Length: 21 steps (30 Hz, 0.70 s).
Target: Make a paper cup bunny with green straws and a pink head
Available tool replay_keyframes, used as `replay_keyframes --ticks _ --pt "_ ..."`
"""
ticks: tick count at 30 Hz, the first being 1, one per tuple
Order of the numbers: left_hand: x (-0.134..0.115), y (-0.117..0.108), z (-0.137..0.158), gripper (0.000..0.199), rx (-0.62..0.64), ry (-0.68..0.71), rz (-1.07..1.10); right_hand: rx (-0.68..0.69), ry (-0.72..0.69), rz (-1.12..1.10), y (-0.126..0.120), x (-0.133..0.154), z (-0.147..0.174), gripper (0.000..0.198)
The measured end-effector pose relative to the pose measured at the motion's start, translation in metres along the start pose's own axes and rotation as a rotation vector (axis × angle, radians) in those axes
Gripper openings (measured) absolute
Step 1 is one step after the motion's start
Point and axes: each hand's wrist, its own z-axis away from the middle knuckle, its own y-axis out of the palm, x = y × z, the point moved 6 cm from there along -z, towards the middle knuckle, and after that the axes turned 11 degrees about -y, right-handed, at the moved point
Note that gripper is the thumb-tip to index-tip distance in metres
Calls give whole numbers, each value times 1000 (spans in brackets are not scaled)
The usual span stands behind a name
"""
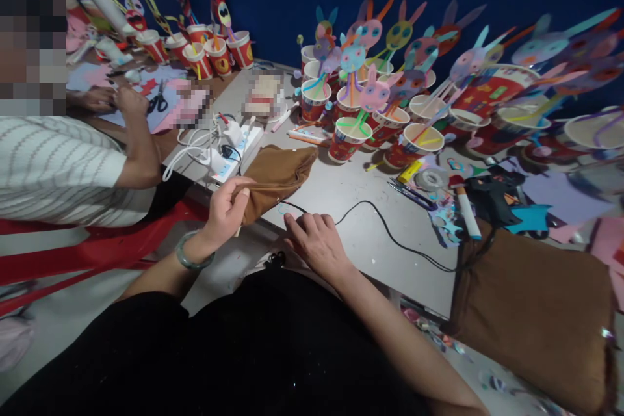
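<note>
A brown cloth piece [280,172], folded or pouch-like, lies across the near edge of the grey table [336,195]. My left hand [229,205] pinches its near left edge between thumb and fingers, and a green bangle [194,252] circles that wrist. To the right of the cloth, my right hand [316,240] rests at the table edge with fingers bent and slightly apart, holding nothing visible. A black cord [385,227] runs past its fingertips toward a large brown cushion-like item [536,312] at the right.
A white power strip [238,153] with plugs stands behind the cloth. Paper cups [351,140] with rabbit-face figures line the back. Scissors [412,194], tape [431,177], a marker [468,211] and paper scraps lie at right. A co-worker's hands [131,104] are over paper at left, beside a red chair [97,253].
</note>
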Motion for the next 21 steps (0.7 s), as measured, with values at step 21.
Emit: replay_keyframes --ticks 21 --pt "-98 89 26 32 858 691 -364 8 350 257 -29 -52 122 69"
